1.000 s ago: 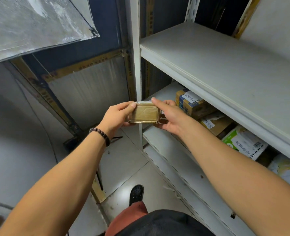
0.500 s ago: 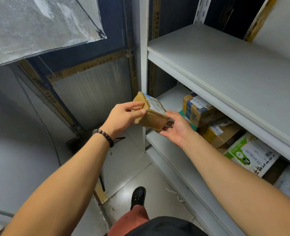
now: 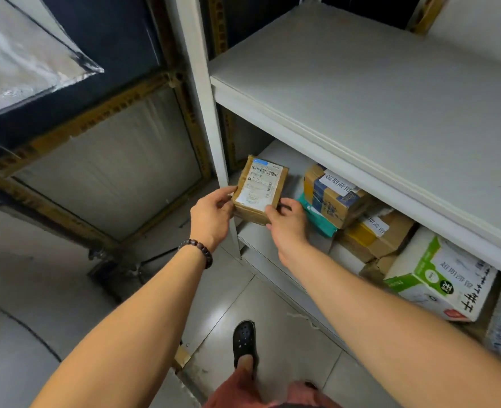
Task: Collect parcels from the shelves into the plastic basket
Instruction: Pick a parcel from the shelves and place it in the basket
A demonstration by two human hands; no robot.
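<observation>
A small brown cardboard parcel (image 3: 259,191) with a white shipping label facing me is held in front of the shelf's left end. My left hand (image 3: 214,213) grips its left edge, thumb on the label side. My right hand (image 3: 287,220) pinches its lower right corner. More parcels sit on the lower shelf (image 3: 261,240): a blue-taped box (image 3: 331,198), a teal bag (image 3: 319,219) beneath it, a brown box (image 3: 375,234) and a white and green carton (image 3: 437,281). No plastic basket is in view.
The upper shelf board (image 3: 375,98) is bare and overhangs the parcels. A white shelf post (image 3: 205,113) stands just left of the held parcel. Grey tiled floor (image 3: 243,290) and my black shoe (image 3: 244,343) lie below. A silver sheet (image 3: 22,60) hangs at upper left.
The parcel has been turned so its labelled face points up toward me. My right hand moved from under it to pinch its lower right corner. The view tipped downward.
</observation>
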